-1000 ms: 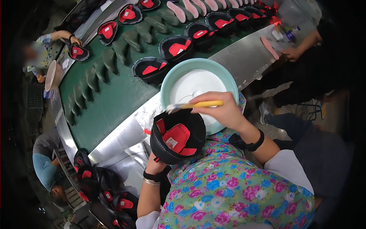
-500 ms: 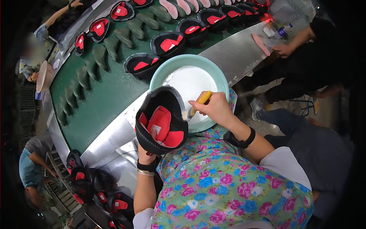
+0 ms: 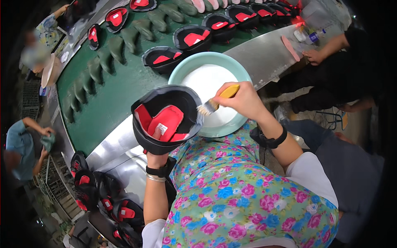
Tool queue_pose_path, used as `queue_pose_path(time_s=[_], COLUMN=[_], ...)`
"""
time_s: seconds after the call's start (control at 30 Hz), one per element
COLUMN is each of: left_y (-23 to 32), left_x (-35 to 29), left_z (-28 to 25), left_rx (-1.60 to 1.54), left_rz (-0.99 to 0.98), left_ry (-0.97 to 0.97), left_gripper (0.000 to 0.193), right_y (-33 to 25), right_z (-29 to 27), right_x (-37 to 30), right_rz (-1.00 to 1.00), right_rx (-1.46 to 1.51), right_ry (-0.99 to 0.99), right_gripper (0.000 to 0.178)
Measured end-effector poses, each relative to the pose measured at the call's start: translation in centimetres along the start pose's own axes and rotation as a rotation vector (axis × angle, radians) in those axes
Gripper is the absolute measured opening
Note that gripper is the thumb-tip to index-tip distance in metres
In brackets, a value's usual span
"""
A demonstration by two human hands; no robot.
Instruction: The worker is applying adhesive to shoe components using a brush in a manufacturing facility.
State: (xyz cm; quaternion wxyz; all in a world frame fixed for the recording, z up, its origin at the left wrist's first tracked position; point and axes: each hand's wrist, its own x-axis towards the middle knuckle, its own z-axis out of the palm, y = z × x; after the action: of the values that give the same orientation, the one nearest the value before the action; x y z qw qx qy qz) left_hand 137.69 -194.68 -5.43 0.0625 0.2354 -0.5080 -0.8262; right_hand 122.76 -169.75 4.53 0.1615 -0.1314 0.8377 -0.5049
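A black shoe upper (image 3: 188, 99) with a red lining is held up in front of me, its opening and grey rough edge facing up. My left hand (image 3: 157, 158) grips it from below, with the thumb inside on the red tongue; the other fingers are mostly hidden. My right hand (image 3: 247, 101) is closed round the yellow handle of a flat paintbrush (image 3: 211, 106). The pale bristles point left, close to the upper's grey edge; I cannot tell whether they touch. Behind the brush stands a light green basin (image 3: 175, 74) holding white liquid (image 3: 202, 84).
On the green conveyor belt (image 3: 111, 93) lie more uppers (image 3: 192, 37), dark green shoe lasts (image 3: 95, 70) and pink insoles (image 3: 198, 5). A metal ledge (image 3: 256, 53) edges the belt. Finished-looking black shoes (image 3: 84, 182) are piled at lower left. Other people work at left and right.
The shoe upper has turned and shifted left, its opening now tilted more toward me. My right hand has moved slightly right and up with the brush. A person at left now holds a grey-green object.
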Motion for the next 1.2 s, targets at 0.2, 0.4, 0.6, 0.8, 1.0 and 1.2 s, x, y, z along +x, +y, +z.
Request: queue_pose_path(time_s=[0.2, 0.4, 0.6, 0.8, 1.0, 1.2], left_y=[1.3, 2.3, 1.2, 0.4, 5.1, 1.5], left_x=[0.9, -0.3, -0.7, -1.5, 3.8, 16.0], left_z=[-2.1, 2.8, 2.0, -2.4, -9.2, -12.9], left_rx=[-0.455, -0.115, -0.199, -0.15, -0.483, -0.269], left_rz=[-0.315, -0.241, -0.359, -0.189, -0.202, 0.162], left_ry=[0.057, -0.227, -0.293, -0.238, -0.187, 0.119], left_gripper=[0.04, 0.041, 0.029, 0.021, 0.039, 0.038], right_y=[-3.1, -5.8, -3.5, -2.0, -4.2, -4.3], right_z=[0.0, 4.0, 4.2, 2.2, 1.3, 3.4], right_x=[1.0, 1.8, 3.0, 0.3, 0.9, 2.1], right_rz=[-0.209, -0.559, -0.347, -0.129, 0.008, 0.076], right_rx=[0.026, 0.223, -0.133, -0.312, 0.241, 0.268], right_ry=[0.038, -0.425, -0.124, -0.094, 0.228, 0.151], right_gripper=[0.013, 0.015, 0.022, 0.029, 0.018, 0.017])
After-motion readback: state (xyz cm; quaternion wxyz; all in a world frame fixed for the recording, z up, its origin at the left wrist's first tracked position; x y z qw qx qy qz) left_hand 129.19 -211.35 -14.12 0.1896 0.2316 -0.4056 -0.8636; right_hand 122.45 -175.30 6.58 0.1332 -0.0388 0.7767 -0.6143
